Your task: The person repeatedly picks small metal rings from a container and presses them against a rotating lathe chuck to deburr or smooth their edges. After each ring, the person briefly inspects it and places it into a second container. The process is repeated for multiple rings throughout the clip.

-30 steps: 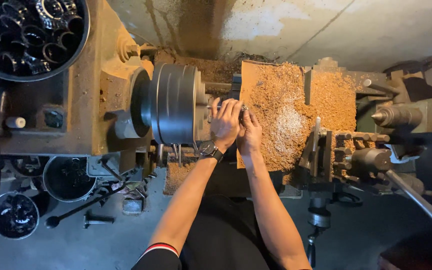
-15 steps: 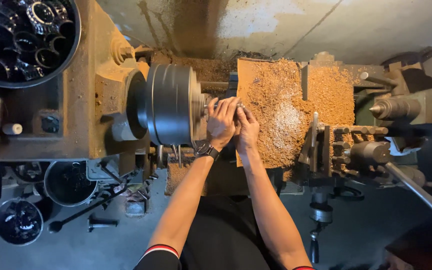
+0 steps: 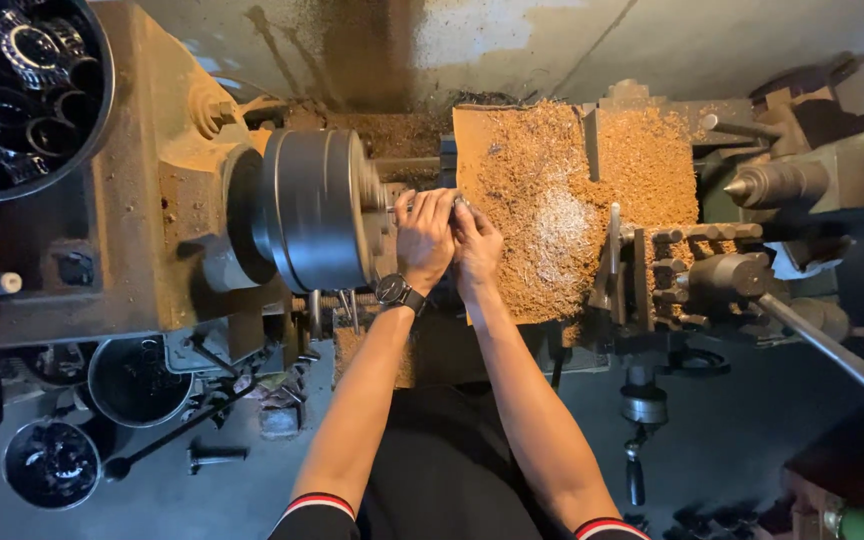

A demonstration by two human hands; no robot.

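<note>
I stand over a metal lathe. Its grey round chuck [image 3: 317,208] sits left of centre. My left hand [image 3: 424,237], with a dark wristwatch [image 3: 393,290] on the wrist, is closed around a small part right at the chuck's jaws. My right hand [image 3: 475,245] presses against the left one and grips the same spot, with a small metal piece showing at the fingertips. What exactly the fingers hold is hidden by the hands.
A carriage [image 3: 572,200] heaped with brownish metal shavings lies right of my hands. The tailstock [image 3: 802,180] with a pointed centre is at the far right. A round bin of dark metal rings [image 3: 12,90] stands at top left; smaller buckets [image 3: 52,462] sit at lower left.
The view has drifted slightly, with the chuck appearing a little further right. My hands stay together at the chuck jaws with only small finger shifts.
</note>
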